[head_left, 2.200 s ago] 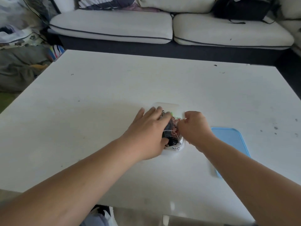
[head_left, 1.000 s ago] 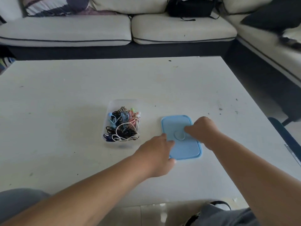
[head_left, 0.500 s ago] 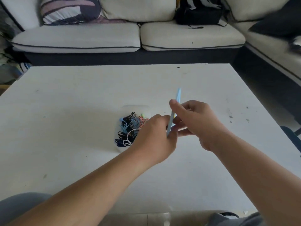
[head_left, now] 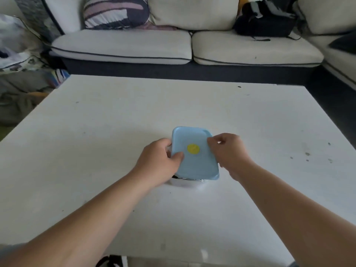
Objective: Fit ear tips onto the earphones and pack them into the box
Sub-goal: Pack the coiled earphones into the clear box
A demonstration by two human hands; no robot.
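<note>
Both hands now hold the blue lid flat over the box. Half a second ago the lid stood on edge between them, and a second ago it lay on the worktop at the box's 3 o'clock.

The left hand grips the lid's 9 o'clock edge, with the thumb on top and the fingers curled round the rim. The right hand pinches the 2 o'clock edge.

With its yellow disc facing up, the lid covers nearly all of the box. At the 6 o'clock edge a gap remains, showing a sliver of dark earphones and the clear wall. The box sits on the worktop a little toward 6 o'clock from the middle.

Packing looks finished and closing is under way. I judge the lid is laid on but not yet pressed home. Cords near that rim could get trapped.
</note>
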